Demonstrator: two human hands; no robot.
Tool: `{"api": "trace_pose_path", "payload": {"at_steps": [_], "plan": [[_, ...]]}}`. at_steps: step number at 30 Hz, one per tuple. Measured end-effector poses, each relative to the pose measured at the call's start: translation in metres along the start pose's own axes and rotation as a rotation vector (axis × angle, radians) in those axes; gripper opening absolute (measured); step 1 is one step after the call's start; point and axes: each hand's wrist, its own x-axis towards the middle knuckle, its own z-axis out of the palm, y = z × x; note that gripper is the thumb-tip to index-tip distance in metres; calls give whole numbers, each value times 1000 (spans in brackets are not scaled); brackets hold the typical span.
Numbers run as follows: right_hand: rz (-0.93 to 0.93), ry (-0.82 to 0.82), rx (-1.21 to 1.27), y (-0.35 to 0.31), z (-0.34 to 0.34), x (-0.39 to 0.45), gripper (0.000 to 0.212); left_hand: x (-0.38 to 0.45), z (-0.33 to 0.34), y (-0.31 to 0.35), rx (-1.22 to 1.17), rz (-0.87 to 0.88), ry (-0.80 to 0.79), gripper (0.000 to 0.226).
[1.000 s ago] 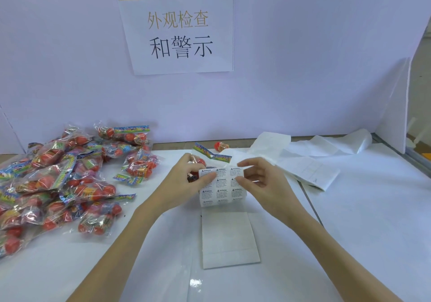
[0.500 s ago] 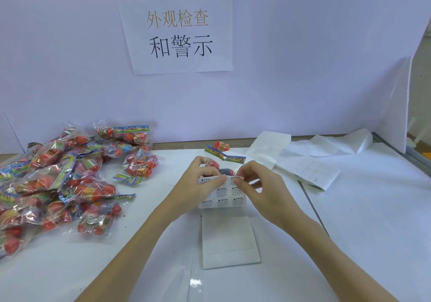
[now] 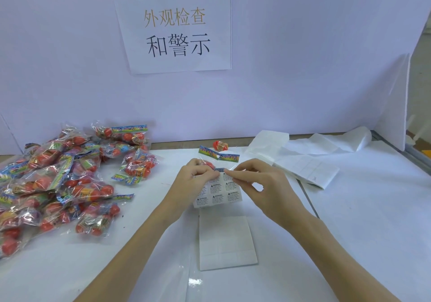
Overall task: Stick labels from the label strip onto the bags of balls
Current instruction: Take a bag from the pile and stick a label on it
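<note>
A white table [image 3: 349, 220] carries a heap of bags [image 3: 58, 180] of red balls at its left. A single bag [image 3: 219, 156] lies near the back edge at centre, beside used label backing [image 3: 307, 159] trailing right. A blank backing sheet [image 3: 227, 243] lies flat at the front centre.

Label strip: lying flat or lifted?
Lifted. Both hands hold the label strip at its top edge above the table; its printed part hangs curved, its blank tail trails on the table.
</note>
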Motion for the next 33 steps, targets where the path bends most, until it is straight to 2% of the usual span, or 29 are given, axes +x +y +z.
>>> {"api": "trace_pose_path", "payload": {"at_steps": [3,6,10,12,14,15,17,22,28,33], "plan": [[34,55,60,-5,1,1,23,1,0,-1,14,-10,12,30],[168,144,311,-14,0,5,21,0,-1,1,11,-5,46,29],[336,234,544,-14,-7,8,22,-2,-6,5,-71,139,156,45],[419,236,592,-13,-9,8,20,-1,-10,6,-131,216,217,38],[469,249,651,-13,-10,9,21,0,-15,6,-65,267,273,19],[484,254,671,-13,-10,10,22,1,-17,5,-27,278,285,26],[494,250,682,-14,-11,10,24,2,-18,2,-30,274,254,46],[519,214,753,-15,-10,9,28,-1,-9,2,-254,230,108,47],[522,158,853,-15,-9,10,31,-7,0,4,-198,290,-58,64],[472,148,769,-18,-7,10,31,-9,4,5,-148,333,-68,66]]}}
